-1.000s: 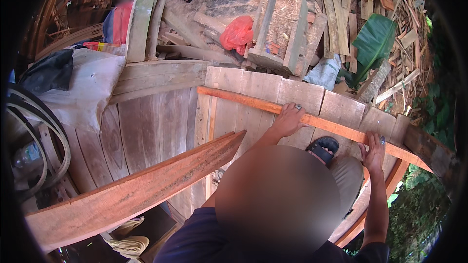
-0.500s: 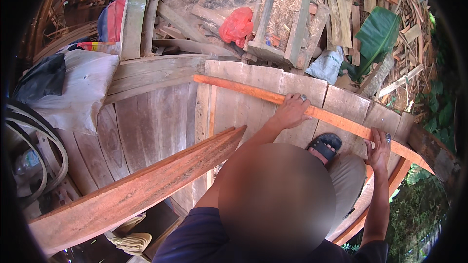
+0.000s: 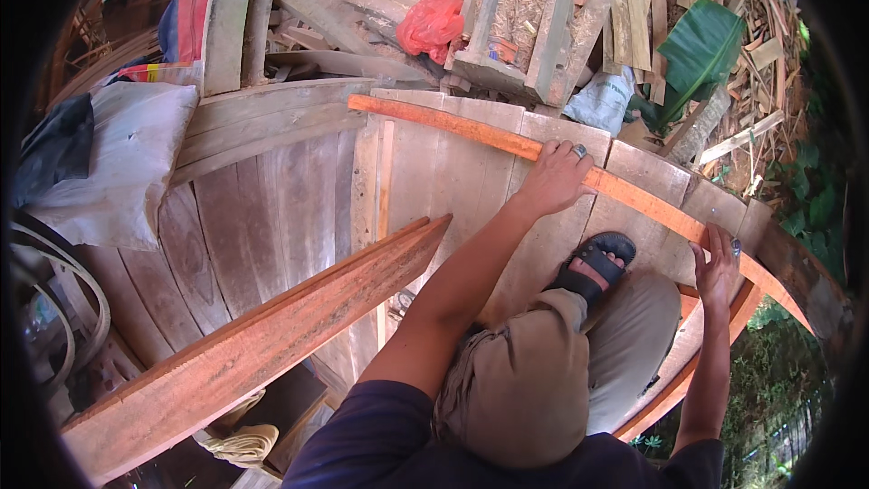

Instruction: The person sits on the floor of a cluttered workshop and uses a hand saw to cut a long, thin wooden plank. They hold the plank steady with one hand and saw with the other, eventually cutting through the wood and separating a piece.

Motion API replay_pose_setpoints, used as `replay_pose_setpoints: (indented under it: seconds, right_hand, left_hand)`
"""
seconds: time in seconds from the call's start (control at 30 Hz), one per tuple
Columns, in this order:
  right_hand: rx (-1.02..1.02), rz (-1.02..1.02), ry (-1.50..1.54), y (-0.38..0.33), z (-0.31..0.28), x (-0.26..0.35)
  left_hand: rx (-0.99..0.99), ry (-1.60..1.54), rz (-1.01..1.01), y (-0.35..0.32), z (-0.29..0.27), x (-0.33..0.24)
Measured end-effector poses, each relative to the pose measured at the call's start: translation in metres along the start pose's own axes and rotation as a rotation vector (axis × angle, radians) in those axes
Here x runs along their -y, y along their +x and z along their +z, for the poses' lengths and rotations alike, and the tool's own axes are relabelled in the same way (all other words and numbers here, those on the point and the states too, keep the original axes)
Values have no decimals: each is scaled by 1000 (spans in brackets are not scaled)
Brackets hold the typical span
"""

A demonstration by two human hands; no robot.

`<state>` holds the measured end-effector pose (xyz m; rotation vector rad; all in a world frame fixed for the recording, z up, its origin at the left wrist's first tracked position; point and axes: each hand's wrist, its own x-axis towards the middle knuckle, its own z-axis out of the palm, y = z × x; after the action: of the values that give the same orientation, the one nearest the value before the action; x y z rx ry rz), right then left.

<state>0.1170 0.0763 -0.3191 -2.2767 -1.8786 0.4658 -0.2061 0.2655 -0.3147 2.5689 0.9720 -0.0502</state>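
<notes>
A long orange-brown wooden strip (image 3: 471,131) lies across the pale planks (image 3: 484,190), close to their far edge. My left hand (image 3: 557,179) bends its fingers over the strip near its middle, a ring on one finger. Farther right, my right hand (image 3: 718,263) grips the same strip with the fingers over it and the thumb on the near side. My sandalled foot (image 3: 599,263) rests on the planks between the hands, just nearer than the strip. My bent knee (image 3: 516,389) is in front of me.
A thick reddish beam (image 3: 262,344) slants across the left. White sacking (image 3: 127,158) and curved hoops (image 3: 86,299) lie beyond it. Past the planks are a red plastic bag (image 3: 431,23), a wooden trough of shavings (image 3: 518,18), a green leaf (image 3: 701,54) and scrap wood.
The view has shifted, and my knee now shows. The strip's left end sits closer to the planks' far edge. Both hands stay on the strip.
</notes>
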Motion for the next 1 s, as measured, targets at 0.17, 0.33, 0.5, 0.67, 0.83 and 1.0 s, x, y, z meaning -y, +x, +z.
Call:
replay_pose_setpoints:
  seconds: [0.17, 0.33, 0.5, 0.67, 0.83, 1.0]
  right_hand:
    - [19, -31, -47, 8, 1, 1]
    - [-270, 88, 205, -18, -30, 5]
    - [-737, 945, 562, -88, -1, -86]
    - [-681, 1425, 1504, -112, -13, -181]
    - [-836, 1366, 1500, -88, -19, -232]
    - [-930, 1338, 1539, -79, -2, -270]
  left_hand:
    - [-40, 11, 10, 10, 19, 15]
    - [79, 12, -43, 9, 27, 11]
    - [33, -9, -8, 5, 24, 3]
    - [42, 8, 22, 5, 20, -6]
    - [110, -38, -45, -7, 22, -5]
    - [64, -21, -13, -13, 27, -4]
